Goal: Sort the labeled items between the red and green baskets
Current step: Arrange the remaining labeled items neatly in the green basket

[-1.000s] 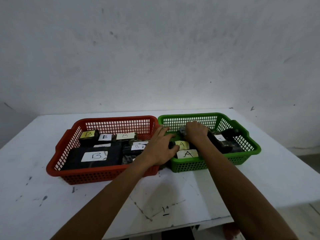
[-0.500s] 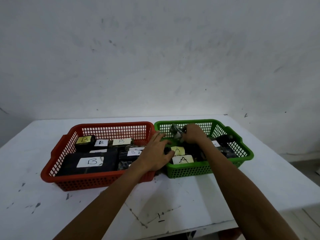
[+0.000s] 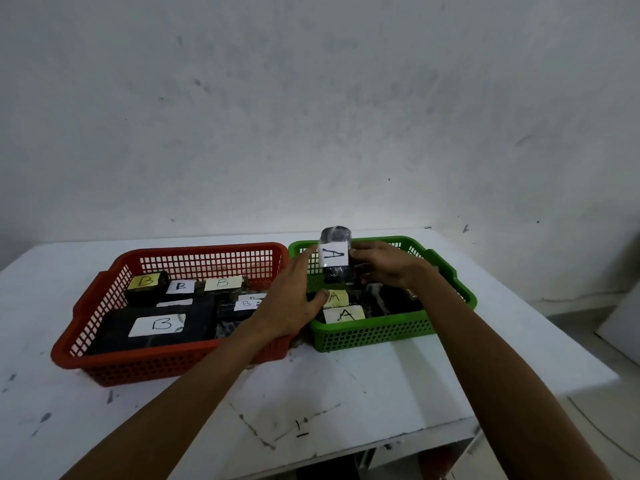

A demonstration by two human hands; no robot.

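At the far left of the white table [image 3: 346,403] sits the red basket [image 3: 104,299], filled with dark blocks carrying "B" labels; the largest B label [image 3: 157,324] lies flat near the front wall, well left of the left hand's fingers. The left hand [image 3: 292,303] hovers over the seam between the two baskets, palm turned right, fingers spread wide and holding nothing; its fingertips reach up beside the left edge of a raised item, and I cannot tell whether they touch it. Just right of those fingertips, the dark cylindrical item [image 3: 335,258] stands upright, long axis vertical, rounded top pointing up, its white "A" label facing the camera. The right hand [image 3: 384,265] pinches it from the right side, fingers closed on its body, above the green basket [image 3: 450,282]. Below the left thumb, two more A-labelled pieces [image 3: 343,313] lie flat near the green basket's front wall.
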